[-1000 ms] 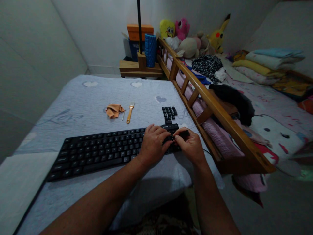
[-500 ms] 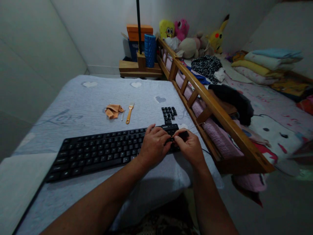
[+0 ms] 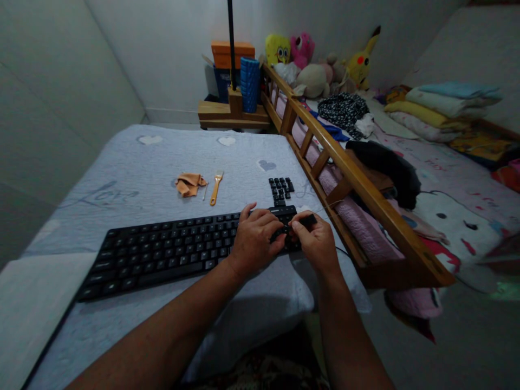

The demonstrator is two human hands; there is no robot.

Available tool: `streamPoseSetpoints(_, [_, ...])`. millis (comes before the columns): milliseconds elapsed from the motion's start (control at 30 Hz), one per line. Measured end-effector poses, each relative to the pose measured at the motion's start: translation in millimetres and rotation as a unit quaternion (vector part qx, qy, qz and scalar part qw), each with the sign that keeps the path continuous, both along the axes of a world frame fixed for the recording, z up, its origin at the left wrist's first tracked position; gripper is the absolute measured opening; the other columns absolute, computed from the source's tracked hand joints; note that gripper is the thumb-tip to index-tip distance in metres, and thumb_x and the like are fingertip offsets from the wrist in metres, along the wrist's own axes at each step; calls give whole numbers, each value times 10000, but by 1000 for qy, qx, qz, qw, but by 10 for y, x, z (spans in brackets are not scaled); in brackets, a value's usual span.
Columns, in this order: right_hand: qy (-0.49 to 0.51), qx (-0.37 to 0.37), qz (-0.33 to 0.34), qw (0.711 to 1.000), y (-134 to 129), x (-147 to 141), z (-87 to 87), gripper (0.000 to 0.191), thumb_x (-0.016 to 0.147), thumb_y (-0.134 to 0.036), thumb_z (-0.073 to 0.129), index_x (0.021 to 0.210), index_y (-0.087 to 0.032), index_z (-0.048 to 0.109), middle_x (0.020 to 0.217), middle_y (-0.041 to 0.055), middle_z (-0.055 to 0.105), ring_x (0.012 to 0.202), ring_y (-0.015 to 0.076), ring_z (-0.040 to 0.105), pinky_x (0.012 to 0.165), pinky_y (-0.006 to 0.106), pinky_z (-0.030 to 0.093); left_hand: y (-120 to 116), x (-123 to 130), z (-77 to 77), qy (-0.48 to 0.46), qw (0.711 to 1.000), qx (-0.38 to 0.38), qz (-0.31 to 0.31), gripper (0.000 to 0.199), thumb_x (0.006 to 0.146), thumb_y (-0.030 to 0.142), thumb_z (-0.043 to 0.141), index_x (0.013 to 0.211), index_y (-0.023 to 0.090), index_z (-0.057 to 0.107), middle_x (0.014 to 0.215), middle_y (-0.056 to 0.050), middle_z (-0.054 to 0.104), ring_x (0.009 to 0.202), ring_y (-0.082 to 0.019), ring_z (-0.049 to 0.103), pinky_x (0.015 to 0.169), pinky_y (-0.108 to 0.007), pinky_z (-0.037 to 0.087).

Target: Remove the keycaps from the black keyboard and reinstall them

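- Surface: pale blue quilted cover [image 3: 195, 160] with hearts and lettering, keyboard [image 3: 162, 252] flat on it, near the person.
- Room: dim, pale wall [image 3: 174, 54] behind; wooden rail [image 3: 345, 157] on right, bed [image 3: 430, 162] beyond it with plush toys [image 3: 312, 78], clothes and folded bedding [image 3: 439, 114].
- Keyboard direction: long axis runs left-right, slightly slanted; left end closer to the camera, right end farther. Space bar side faces the person.
- Left hand [image 3: 257, 234]: over keyboard's right part, fingers bent; can't tell if gripping anything.
- Right hand [image 3: 317, 239]: at keyboard's right end, thumb and fingers pinching a small dark piece [image 3: 309, 220].
- Loose keycaps [image 3: 279, 189]: grouped just beyond keyboard's right end, more than ten, exact count unclear.
- Beyond keyboard's middle: 1 brush [image 3: 216, 187], bristles pointing away; 1 thin white stick [image 3: 205, 192]; 1 orange-brown cloth [image 3: 189, 184], crumpled.
- Count: 1 keyboard, 2 hands, at least 4 plush toys.
- Back: 1 blue cylinder [image 3: 249, 84], 1 orange box [image 3: 233, 54].
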State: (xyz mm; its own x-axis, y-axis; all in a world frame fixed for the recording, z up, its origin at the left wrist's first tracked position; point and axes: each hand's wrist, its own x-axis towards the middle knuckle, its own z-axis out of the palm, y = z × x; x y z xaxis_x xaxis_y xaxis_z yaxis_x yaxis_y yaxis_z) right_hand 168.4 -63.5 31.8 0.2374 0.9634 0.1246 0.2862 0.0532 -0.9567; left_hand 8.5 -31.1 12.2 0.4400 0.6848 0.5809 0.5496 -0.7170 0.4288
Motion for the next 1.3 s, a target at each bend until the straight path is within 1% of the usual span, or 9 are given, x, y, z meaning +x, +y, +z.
streamPoseSetpoints(100, [-10, 0, 31, 999, 13, 63, -1, 82, 781, -260, 593, 747, -195, 630, 706, -5, 610, 646, 150, 562, 619, 265, 455, 10, -10, 11, -17, 1000, -7, 5, 71, 799, 269, 689, 850, 222, 708, 887, -12, 746, 930, -223, 652, 1094, -515, 324])
streamPoseSetpoints(233, [32, 14, 44, 998, 47, 141, -29, 69, 722, -222, 567, 677, -198, 614, 775, 18, 649, 752, 173, 589, 723, 290, 467, 23, -15, 8, -44, 998, -31, 14, 83, 784, 255, 700, 860, 221, 702, 907, -17, 740, 942, -217, 651, 1092, -511, 334])
streamPoseSetpoints(400, [58, -71, 56, 994, 85, 112, -52, 171, 685, -185, 505, 780, -202, 646, 665, -16, 579, 585, 140, 505, 579, 265, 406, 16, -11, -2, -52, 998, -33, 8, 82, 794, 247, 699, 874, 227, 693, 915, -13, 730, 963, -217, 638, 1102, -508, 323])
streamPoseSetpoints(533, [23, -82, 95, 992, 90, 71, -26, 113, 735, -286, 617, 786, -187, 640, 718, -14, 589, 682, 145, 533, 641, 259, 413, 8, -16, -4, -48, 999, -22, 9, 79, 819, 253, 685, 893, 225, 689, 935, -15, 728, 991, -221, 629, 1110, -506, 311])
streamPoseSetpoints(667, [20, -102, 116, 988, 134, 129, -4, 198, 745, -367, 673, 767, -178, 616, 705, -23, 583, 666, 135, 525, 636, 252, 408, 6, -17, -10, -36, 999, -19, 14, 99, 847, 247, 662, 940, 223, 684, 978, -22, 731, 1017, -224, 622, 1114, -506, 313])
streamPoseSetpoints(767, [-14, -83, 89, 993, 298, 257, -11, 221, 752, -389, 673, 769, -173, 634, 697, -22, 589, 669, 137, 527, 646, 253, 406, 6, -11, -23, -24, 999, -23, 28, 147, 877, 257, 637, 1012, 218, 676, 1051, -37, 725, 1069, -232, 606, 1125, -511, 308])
streamPoseSetpoints(867, [-67, -46, 21, 996, 592, 410, -66, 231, 737, -392, 656, 732, -161, 640, 667, -18, 584, 663, 142, 527, 648, 259, 395, 2, -2, -42, 10, 998, -33, 43, 177, 893, 268, 616, 1051, 211, 671, 1132, -55, 709, 1121, -252, 590, 1135, -532, 296])
streamPoseSetpoints(1033, [-166, -100, 3, 981, 1018, 537, -237, 187, 682, -331, 631, 634, -150, 631, 579, -9, 575, 597, 146, 513, 581, 258, 355, -20, 21, -66, 85, 992, -61, 64, 267, 884, 304, 629, 1114, 171, 659, 1272, -117, 652, 1237, -318, 539, 1142, -584, 280])
streamPoseSetpoints(1300, [-199, -113, 22, 973, 1081, 522, -477, 228, 709, -321, 568, 647, -127, 670, 593, 20, 615, 614, 158, 569, 554, 240, 343, -36, 28, -115, 117, 988, -73, 72, 291, 888, 328, 625, 1127, 164, 655, 1293, -132, 638, 1270, -331, 517, 1148, -603, 270])
